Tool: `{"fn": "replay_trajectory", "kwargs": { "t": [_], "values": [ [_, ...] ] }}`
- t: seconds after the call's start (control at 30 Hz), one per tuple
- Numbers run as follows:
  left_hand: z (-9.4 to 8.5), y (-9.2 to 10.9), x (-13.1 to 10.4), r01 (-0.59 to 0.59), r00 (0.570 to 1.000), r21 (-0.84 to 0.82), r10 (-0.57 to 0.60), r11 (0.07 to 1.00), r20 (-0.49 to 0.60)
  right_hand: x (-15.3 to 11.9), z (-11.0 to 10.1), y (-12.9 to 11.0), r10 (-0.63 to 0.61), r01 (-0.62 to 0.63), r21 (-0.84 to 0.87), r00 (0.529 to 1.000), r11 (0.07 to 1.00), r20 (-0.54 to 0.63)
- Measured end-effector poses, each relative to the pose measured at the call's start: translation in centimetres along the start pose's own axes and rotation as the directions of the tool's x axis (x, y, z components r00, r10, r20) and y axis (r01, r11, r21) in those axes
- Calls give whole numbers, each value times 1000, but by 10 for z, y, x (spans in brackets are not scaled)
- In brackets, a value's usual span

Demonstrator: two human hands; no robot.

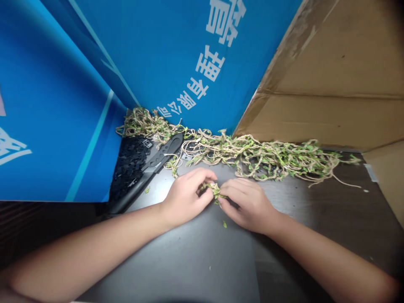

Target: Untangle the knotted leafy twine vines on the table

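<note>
A short bundle of leafy twine (215, 188), beige cord with small green leaves, is between my two hands. My left hand (187, 195) curls around its left part, thumb and fingers closed on it. From the other side, my right hand (248, 204) pinches its right end with the fingertips. Part of the bundle is hidden by my fingers. Just beyond my hands lies a long heap of the same leafy twine (277, 158), with loose cord ends sticking out. A loose green leaf (224, 224) rests on the grey surface below my hands.
Blue panels with white characters (176, 50) stand at the back and left. A cardboard wall (341, 75) rises on the right. A long black tool (164, 153) lies left of my hands over small black pieces (128, 166). Another twine heap (143, 122) sits behind it.
</note>
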State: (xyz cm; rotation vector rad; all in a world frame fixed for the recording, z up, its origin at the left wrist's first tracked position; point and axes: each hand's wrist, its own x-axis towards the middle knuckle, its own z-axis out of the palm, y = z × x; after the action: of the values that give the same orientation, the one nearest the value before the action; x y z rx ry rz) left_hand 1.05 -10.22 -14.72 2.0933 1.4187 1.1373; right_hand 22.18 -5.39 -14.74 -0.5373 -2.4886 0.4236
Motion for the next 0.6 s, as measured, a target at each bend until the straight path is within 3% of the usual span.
{"fn": "replay_trajectory", "kwargs": {
  "t": [0.1,0.23,0.33,0.6],
  "values": [
    [0,0,0,-2,1000,-6,2,1000,7,0,-6,0,-9,4,103,999,995,46],
    [0,0,0,-10,1000,-28,11,1000,10,-2,-8,4,36,-25,141,996,990,-77],
    [0,0,0,-19,1000,-35,20,999,19,-4,-4,9,11,2,94,991,996,-132],
    [0,-1,-1,-62,997,-32,64,998,37,-5,-5,12,-140,129,-86,981,988,-135]
  ]
}}
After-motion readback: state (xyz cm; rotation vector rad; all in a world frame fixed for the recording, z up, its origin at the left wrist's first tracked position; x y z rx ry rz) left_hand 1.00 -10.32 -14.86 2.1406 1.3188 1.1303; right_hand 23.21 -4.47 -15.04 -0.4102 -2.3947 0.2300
